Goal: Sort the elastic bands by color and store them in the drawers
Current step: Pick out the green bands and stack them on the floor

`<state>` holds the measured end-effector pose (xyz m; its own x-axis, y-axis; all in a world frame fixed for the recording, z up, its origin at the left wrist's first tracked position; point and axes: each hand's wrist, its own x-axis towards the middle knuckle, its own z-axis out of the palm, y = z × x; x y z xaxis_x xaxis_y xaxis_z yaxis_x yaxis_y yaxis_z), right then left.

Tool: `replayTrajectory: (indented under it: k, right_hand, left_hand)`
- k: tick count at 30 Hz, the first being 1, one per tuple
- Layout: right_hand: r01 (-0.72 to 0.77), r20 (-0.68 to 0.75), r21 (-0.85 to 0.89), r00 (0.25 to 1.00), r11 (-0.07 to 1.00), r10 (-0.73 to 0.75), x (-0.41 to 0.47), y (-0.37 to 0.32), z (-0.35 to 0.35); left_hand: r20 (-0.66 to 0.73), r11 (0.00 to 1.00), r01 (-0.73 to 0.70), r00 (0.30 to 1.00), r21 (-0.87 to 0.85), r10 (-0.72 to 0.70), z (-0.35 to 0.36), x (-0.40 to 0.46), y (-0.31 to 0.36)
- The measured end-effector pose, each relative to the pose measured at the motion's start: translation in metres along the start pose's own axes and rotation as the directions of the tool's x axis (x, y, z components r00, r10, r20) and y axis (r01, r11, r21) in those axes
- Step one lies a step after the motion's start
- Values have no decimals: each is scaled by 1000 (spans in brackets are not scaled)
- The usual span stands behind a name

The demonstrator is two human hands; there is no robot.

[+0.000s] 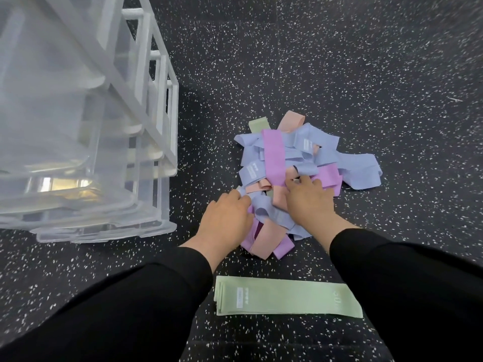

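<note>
Green is the only colour we have clear of the heap: a flat green stack (287, 296) lies near our wrists, between the sleeves, well apart from the pile (295, 163). Ahead of both hands the pile is a tangle of blue, purple, pink and a little green.

Our left hand (224, 218) rests on the near left edge of the pile, fingers curled down into the bands; we cannot tell whether it has pinched one or is only pressing. Our right hand (308, 199) lies palm down on the middle, fingers spread over a purple band (273, 158) and a blue one, flat and gripping nothing that we can see.

The step, as we judge it, is picking out one colour. It should go best if the left hand pins the heap while the right draws a single band out by a free end. One green band (257, 125) peeks out at the far side, beyond the right fingertips; pulling it straight away from the tangle should keep the others from dragging along.

The drawers (86, 152), clear plastic, stand well to the left of the left hand, slid partly out, so each sorted stack has a short carry.
</note>
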<state>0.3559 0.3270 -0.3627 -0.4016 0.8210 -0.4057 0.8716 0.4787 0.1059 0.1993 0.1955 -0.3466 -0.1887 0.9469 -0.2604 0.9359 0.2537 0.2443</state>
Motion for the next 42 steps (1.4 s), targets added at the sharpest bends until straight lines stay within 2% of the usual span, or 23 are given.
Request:
replayTrajectory:
  k: [7, 11, 14, 16, 19, 22, 25, 29, 34, 38, 42]
  right_hand:
    - [8, -45, 21, 999, 1000, -7, -1, 6, -7]
    - [39, -160, 52, 987, 998, -30, -5, 13, -5]
    - [137, -365, 233, 930, 963, -44, -5, 23, -7]
    - [202, -477, 402, 879, 893, 16, -10, 29, -13]
    - [247, -534, 581, 835, 776, 134, -21, 34, -33]
    - [215, -485, 707, 841, 674, 241, -32, 37, -58]
    - [162, -389, 836, 849, 525, 358, -40, 39, -79]
    - [174, -352, 902, 826, 395, 440, -54, 40, -100]
    - [336, -451, 884, 798, 326, 399, -69, 42, -115]
    - [415, -525, 847, 751, 332, 401, -75, 49, -139]
    - [376, -452, 881, 848, 285, 276, -71, 52, -158]
  left_hand:
    - [-8, 999, 10, 1000, -39, -10, -2, 0, -2]
    - [-4, 998, 17, 1000, -56, -17, -4, -4, -1]
    - [-16, 998, 26, 1000, -65, -27, -8, -5, 1]
    - [-31, 995, 34, 999, -92, -37, -12, -6, 4]
    - [-66, 988, 37, 997, -149, -47, -20, -5, 11]
    - [-102, 982, 23, 994, -189, -43, -31, -6, 19]
    - [-112, 973, 11, 993, -229, -37, -40, -10, 27]
    - [-142, 969, -6, 989, -248, -30, -46, -18, 32]
    - [-125, 966, 8, 991, -259, -42, -51, -25, 37]
    - [-139, 918, 12, 988, -398, -73, -62, -26, 47]
    - [-240, 760, -91, 967, -643, -87, -89, -20, 75]
